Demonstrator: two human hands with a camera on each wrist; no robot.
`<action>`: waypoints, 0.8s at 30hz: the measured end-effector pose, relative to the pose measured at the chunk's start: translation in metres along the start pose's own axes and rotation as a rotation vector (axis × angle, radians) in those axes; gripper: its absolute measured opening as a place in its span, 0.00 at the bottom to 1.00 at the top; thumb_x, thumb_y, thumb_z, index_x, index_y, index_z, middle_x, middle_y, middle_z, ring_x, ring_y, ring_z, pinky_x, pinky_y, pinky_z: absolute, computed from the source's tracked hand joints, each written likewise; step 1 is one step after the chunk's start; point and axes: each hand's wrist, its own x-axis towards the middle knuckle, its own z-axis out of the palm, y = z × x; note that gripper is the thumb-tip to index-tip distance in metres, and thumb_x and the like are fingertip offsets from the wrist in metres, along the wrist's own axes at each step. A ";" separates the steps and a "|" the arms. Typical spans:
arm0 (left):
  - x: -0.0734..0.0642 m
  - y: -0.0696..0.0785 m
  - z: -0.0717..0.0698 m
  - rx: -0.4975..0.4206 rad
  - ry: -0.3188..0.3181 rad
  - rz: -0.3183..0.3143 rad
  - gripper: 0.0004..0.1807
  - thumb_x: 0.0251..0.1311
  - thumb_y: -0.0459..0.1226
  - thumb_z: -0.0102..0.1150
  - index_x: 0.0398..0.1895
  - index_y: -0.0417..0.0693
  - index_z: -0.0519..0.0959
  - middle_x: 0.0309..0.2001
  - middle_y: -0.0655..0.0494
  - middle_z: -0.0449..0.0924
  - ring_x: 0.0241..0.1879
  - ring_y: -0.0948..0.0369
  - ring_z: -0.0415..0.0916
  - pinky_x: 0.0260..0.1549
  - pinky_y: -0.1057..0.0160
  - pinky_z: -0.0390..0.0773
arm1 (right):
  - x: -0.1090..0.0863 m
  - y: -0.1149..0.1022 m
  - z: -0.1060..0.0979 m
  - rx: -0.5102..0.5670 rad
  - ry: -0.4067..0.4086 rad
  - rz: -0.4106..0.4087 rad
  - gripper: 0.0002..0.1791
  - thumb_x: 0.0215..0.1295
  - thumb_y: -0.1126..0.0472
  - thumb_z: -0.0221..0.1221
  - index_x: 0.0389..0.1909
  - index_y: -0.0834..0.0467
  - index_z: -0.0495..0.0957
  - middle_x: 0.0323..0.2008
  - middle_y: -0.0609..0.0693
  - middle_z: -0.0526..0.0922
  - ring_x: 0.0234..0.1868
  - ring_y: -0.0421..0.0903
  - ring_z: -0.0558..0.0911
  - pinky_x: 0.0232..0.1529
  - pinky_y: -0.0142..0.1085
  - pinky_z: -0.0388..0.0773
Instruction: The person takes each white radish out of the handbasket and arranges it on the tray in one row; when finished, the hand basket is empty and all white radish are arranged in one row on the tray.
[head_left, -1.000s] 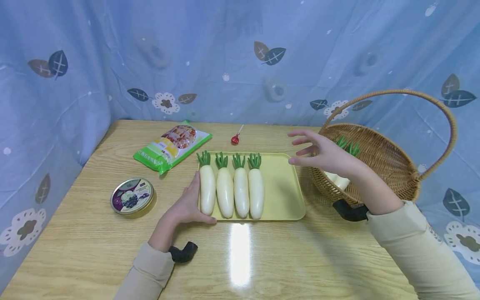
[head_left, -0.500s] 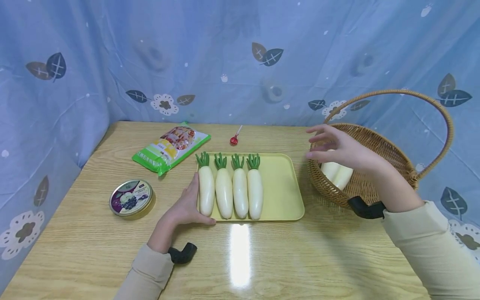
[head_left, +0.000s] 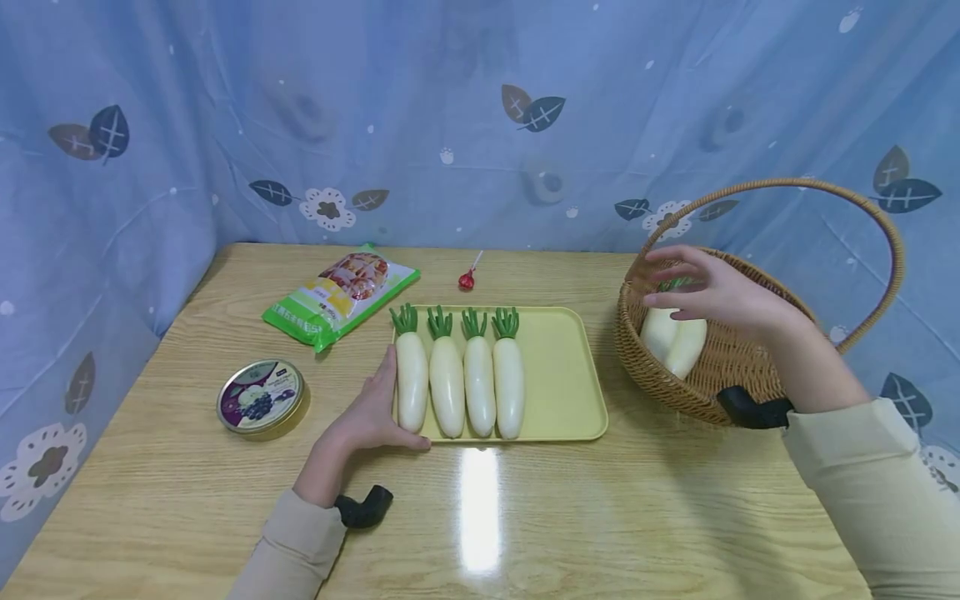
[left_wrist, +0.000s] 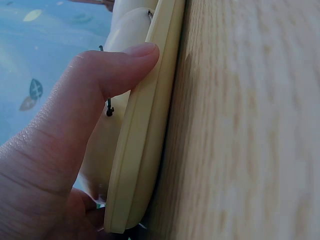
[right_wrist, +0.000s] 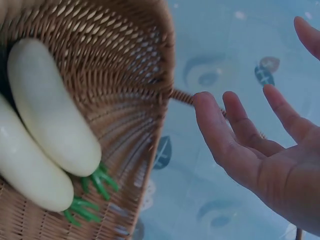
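Several white radishes [head_left: 448, 387] with green tops lie side by side on the left part of a yellow tray [head_left: 562, 375]. My left hand [head_left: 367, 415] holds the tray's near left corner; in the left wrist view its thumb [left_wrist: 122, 67] lies against the rim [left_wrist: 137, 150]. Over the wicker basket [head_left: 675, 396], my right hand [head_left: 723, 292] hovers with parted, slightly bent fingers and nothing in them. Two more radishes [head_left: 684, 346] lie inside, their tops partly hidden by that hand in the head view. Both radishes [right_wrist: 52, 107] and their green ends show in the right wrist view.
Left of the tray is a round tin [head_left: 261, 398] with a fruit picture on its lid. Behind it lies a green and white food packet [head_left: 341, 296]. A red lollipop [head_left: 467, 279] rests behind the tray. The basket's tall handle [head_left: 810, 183] arches above its opening.
My right hand has moved right, from beside the tray's right end to over the basket, uncovering more of the radishes there. The left hand has stayed at the tray corner.
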 end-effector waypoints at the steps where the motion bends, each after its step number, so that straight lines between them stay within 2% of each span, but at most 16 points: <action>1: 0.000 0.000 0.000 0.000 0.000 -0.001 0.80 0.23 0.50 0.79 0.67 0.32 0.25 0.70 0.35 0.27 0.69 0.46 0.31 0.64 0.43 0.37 | 0.000 0.002 -0.002 0.004 0.002 0.010 0.34 0.63 0.58 0.57 0.66 0.54 0.53 0.63 0.57 0.58 0.59 0.55 0.65 0.46 0.41 0.76; 10: -0.001 0.001 -0.001 -0.014 0.000 -0.012 0.80 0.23 0.49 0.79 0.67 0.33 0.25 0.70 0.35 0.27 0.69 0.46 0.30 0.64 0.43 0.37 | 0.006 0.018 -0.019 -0.042 0.018 0.098 0.39 0.62 0.53 0.57 0.68 0.56 0.48 0.61 0.63 0.59 0.49 0.44 0.75 0.46 0.40 0.77; 17: 0.000 0.001 -0.001 -0.009 -0.008 -0.021 0.80 0.23 0.50 0.78 0.68 0.33 0.25 0.70 0.36 0.27 0.69 0.46 0.30 0.64 0.44 0.36 | 0.013 0.036 -0.033 0.015 0.008 0.142 0.40 0.64 0.53 0.55 0.69 0.57 0.44 0.63 0.69 0.52 0.56 0.57 0.68 0.49 0.44 0.75; 20: 0.001 0.001 -0.001 -0.010 -0.011 -0.021 0.80 0.23 0.50 0.78 0.67 0.33 0.25 0.70 0.36 0.27 0.69 0.46 0.30 0.64 0.44 0.36 | 0.016 0.042 -0.036 0.037 0.001 0.165 0.41 0.64 0.53 0.55 0.70 0.58 0.42 0.63 0.70 0.51 0.58 0.61 0.64 0.49 0.43 0.75; 24: 0.001 0.001 0.000 -0.010 -0.015 -0.022 0.80 0.24 0.50 0.78 0.67 0.33 0.25 0.70 0.36 0.27 0.69 0.46 0.29 0.64 0.44 0.36 | 0.018 0.051 -0.040 0.055 -0.011 0.191 0.43 0.64 0.53 0.55 0.70 0.60 0.40 0.64 0.71 0.49 0.57 0.59 0.66 0.47 0.40 0.76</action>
